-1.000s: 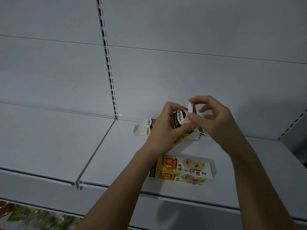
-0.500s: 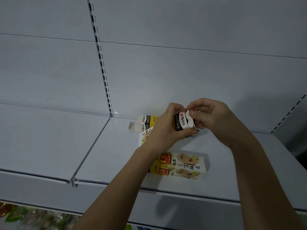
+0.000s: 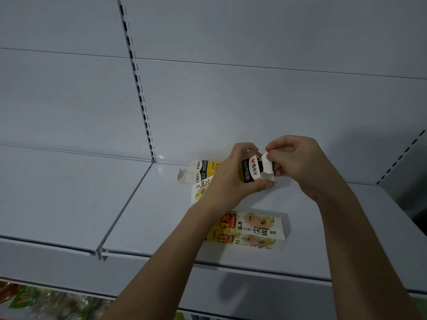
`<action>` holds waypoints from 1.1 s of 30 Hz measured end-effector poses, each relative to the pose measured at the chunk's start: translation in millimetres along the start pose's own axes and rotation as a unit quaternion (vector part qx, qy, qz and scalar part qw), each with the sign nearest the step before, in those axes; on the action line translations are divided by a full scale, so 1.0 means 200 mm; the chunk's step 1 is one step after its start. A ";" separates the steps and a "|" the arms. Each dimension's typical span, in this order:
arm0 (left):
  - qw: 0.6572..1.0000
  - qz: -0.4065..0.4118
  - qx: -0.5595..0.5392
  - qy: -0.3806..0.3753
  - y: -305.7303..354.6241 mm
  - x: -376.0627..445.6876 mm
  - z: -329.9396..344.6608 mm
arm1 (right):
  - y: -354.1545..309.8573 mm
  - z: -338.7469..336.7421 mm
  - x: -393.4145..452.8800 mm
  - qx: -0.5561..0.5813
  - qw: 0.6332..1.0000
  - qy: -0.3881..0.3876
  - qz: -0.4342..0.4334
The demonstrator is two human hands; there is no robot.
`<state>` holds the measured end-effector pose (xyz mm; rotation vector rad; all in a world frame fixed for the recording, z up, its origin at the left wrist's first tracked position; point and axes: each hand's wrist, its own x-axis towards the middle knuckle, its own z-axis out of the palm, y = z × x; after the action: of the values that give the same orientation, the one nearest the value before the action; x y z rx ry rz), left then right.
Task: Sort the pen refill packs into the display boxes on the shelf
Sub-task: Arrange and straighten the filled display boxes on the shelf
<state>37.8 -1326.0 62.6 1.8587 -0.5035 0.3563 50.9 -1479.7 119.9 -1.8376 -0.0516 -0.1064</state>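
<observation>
At the left, an opened box (image 3: 203, 167) with its end flap turned out lies on the shelf (image 3: 138, 204) near the back panel, "M&G" printed on it. Just to its right, the held box (image 3: 250, 170) is gripped by the left hand (image 3: 231, 179), fingers curled round its body, black end uppermost and marked "M&G" with Chinese characters. Its white end flap (image 3: 266, 165) is pinched by the right hand (image 3: 298, 161). A second ago that flap stood raised above the box; it has since been folded down over the opening, so the box is apparently being shaped for display rather than filled. Whether the flap is being tucked in or torn cannot be told, the fingers being in the way. Nearer the shelf's front edge a closed box (image 3: 251, 230) lies flat, printed "0.5", "GEL REFILL" and large Chinese characters.
</observation>
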 end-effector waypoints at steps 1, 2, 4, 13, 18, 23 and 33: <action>1.000 0.001 0.001 0.000 0.00 0.00 0.00 | 0.00 0.00 0.00 -0.001 1.000 0.000 0.003; 1.000 0.002 0.002 0.000 0.00 0.00 0.00 | 0.00 0.01 0.00 -0.004 1.000 -0.003 0.005; 1.000 0.003 0.004 -0.002 0.00 0.00 0.01 | 0.00 0.02 0.00 -0.012 1.000 -0.007 0.007; 1.000 -0.005 -0.002 -0.005 0.00 0.00 0.00 | 0.00 0.02 0.00 -0.043 0.999 -0.005 0.005; 1.000 -0.011 -0.012 -0.002 0.00 -0.01 0.00 | -0.01 0.03 -0.01 -0.076 0.997 -0.007 -0.012; 0.999 -0.020 -0.028 -0.004 0.00 -0.01 -0.01 | -0.03 0.03 -0.02 -0.111 0.993 -0.014 -0.030; 0.998 -0.028 -0.054 -0.005 0.00 -0.01 -0.04 | -0.05 0.06 0.00 -0.185 0.979 -0.026 -0.075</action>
<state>35.7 -1318.0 65.2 1.7663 -0.4678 0.2775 50.2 -1465.4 126.8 -2.2084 -0.2202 -0.1827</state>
